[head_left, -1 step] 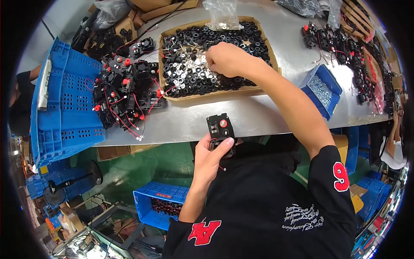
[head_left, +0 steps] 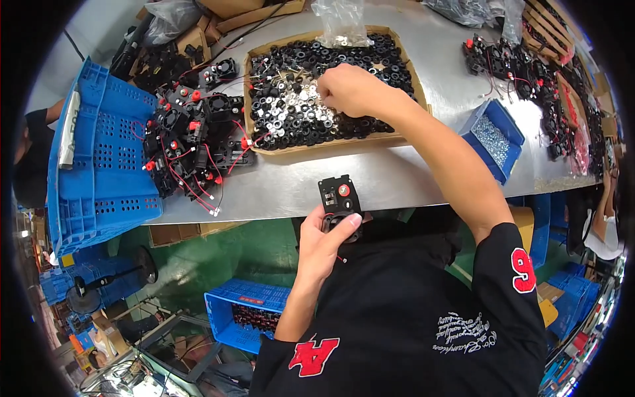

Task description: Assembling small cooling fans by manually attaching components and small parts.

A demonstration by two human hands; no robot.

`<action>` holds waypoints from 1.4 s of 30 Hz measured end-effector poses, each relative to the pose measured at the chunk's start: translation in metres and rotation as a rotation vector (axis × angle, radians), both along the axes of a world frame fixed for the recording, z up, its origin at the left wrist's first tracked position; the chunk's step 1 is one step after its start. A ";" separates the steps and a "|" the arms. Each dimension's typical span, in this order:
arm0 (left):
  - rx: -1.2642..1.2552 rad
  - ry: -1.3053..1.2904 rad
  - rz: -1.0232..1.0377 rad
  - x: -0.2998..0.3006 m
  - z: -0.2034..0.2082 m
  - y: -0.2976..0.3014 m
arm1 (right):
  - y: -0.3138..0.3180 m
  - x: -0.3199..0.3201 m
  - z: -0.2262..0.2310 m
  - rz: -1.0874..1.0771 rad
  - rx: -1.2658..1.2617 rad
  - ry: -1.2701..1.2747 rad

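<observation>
Close to my body, just past the table's front edge, my left hand (head_left: pixel 319 248) grips a black plastic fan assembly (head_left: pixel 338 195), thumb on top. A red round piece shows on the assembly's face, and a thin wire with a small white plug hangs below it. My right hand (head_left: pixel 347 91) reaches over a shallow cardboard tray (head_left: pixel 331 142) with its fingers curled together and pointing down. Beneath and around those fingers lie small white and silvery pieces (head_left: pixel 291 104) among many black rings (head_left: pixel 307 132). What the fingertips hold, if anything, is hidden.
Left of the tray is a pile of black fan assemblies (head_left: pixel 175 122) with red parts and wires, beside a blue perforated crate (head_left: pixel 109 152). A blue bin of small metal pieces (head_left: pixel 493 139) sits to the right. A clear plastic bag (head_left: pixel 340 20) rests on the tray's far edge.
</observation>
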State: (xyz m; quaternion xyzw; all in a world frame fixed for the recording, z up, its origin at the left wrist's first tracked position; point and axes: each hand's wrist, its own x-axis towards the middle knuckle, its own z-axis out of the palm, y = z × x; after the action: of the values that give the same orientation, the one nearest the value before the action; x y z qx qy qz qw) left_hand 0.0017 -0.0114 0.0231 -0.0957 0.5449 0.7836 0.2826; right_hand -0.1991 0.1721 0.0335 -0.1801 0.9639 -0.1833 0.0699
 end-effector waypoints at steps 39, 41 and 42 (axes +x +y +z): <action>-0.205 0.041 0.010 -0.005 -0.003 0.007 | 0.017 0.165 0.024 -0.261 -0.802 -0.296; -0.235 0.058 -0.025 -0.006 -0.007 0.010 | 0.013 0.184 0.016 -0.395 -1.132 -0.516; -0.243 0.097 -0.030 -0.007 -0.007 0.012 | 0.014 0.189 0.017 -0.385 -1.169 -0.524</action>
State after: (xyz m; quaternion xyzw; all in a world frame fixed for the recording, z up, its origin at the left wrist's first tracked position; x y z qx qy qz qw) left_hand -0.0052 0.0008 0.0158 -0.0830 0.6500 0.7113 0.2541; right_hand -0.0106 0.1858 0.0501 0.0375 0.6719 -0.7225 0.1584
